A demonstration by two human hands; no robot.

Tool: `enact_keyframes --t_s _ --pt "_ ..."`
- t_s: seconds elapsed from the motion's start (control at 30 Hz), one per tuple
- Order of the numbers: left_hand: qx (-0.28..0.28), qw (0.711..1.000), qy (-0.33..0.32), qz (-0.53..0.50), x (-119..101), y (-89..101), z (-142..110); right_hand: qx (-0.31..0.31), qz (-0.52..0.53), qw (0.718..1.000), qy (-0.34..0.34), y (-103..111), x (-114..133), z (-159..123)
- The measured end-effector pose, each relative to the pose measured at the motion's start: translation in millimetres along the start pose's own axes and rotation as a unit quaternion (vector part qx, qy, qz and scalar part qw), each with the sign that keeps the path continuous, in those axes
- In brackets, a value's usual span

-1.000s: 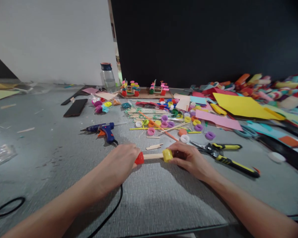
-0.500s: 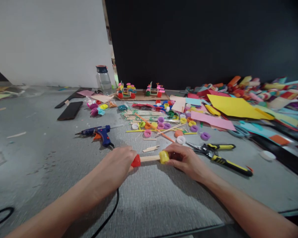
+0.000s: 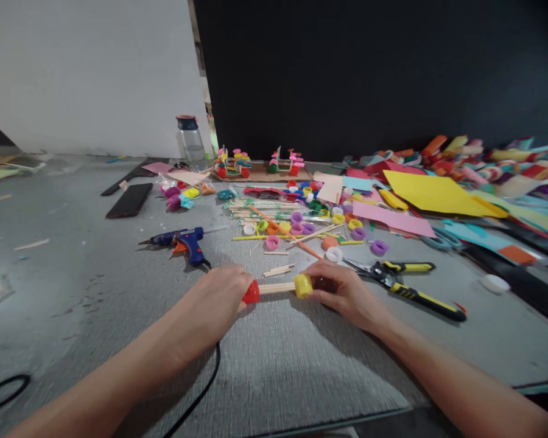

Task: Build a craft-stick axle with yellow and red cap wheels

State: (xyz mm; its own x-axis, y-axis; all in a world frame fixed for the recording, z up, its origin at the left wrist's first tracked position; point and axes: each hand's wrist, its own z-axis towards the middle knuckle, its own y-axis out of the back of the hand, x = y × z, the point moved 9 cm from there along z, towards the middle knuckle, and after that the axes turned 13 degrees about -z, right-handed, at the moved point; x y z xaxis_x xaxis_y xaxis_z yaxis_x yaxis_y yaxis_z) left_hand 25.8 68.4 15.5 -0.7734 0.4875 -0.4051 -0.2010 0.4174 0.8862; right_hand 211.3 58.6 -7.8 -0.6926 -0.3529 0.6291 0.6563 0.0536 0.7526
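Just above the grey table [image 3: 278, 365], both hands hold a small piece made of wooden sticks [image 3: 276, 288] with a bottle cap at each end. My left hand [image 3: 219, 298] is closed on the red cap [image 3: 251, 293]. My right hand [image 3: 342, 292] is closed on the yellow cap [image 3: 302, 285]. The sticks run level between the two caps. A few loose short sticks [image 3: 278, 270] lie right behind the piece.
A blue glue gun [image 3: 185, 239] lies behind my left hand, its black cord [image 3: 201, 389] trailing toward me. Yellow-handled cutters [image 3: 406, 283] lie to the right. Several coloured caps [image 3: 301, 228], sticks, coloured paper sheets [image 3: 433, 194], two small cap models [image 3: 256, 163], a phone [image 3: 130, 201] and a bottle [image 3: 189, 139] sit farther back.
Both hands keep their hold on the stick piece in the same pose. Only the view has shifted slightly.
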Motion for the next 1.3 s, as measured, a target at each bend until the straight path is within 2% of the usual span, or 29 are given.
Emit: enact_keyframes --t_s 0.7,1.3 --pt "-0.006 1.000 -0.017 -0.005 3 -1.7 0 0.005 0.015 1.000 0.002 -1 -2 0" --pt "-0.015 0.999 -0.027 0.018 13 -2.0 -1 0.006 0.036 0.998 -0.042 -4 -4 -3"
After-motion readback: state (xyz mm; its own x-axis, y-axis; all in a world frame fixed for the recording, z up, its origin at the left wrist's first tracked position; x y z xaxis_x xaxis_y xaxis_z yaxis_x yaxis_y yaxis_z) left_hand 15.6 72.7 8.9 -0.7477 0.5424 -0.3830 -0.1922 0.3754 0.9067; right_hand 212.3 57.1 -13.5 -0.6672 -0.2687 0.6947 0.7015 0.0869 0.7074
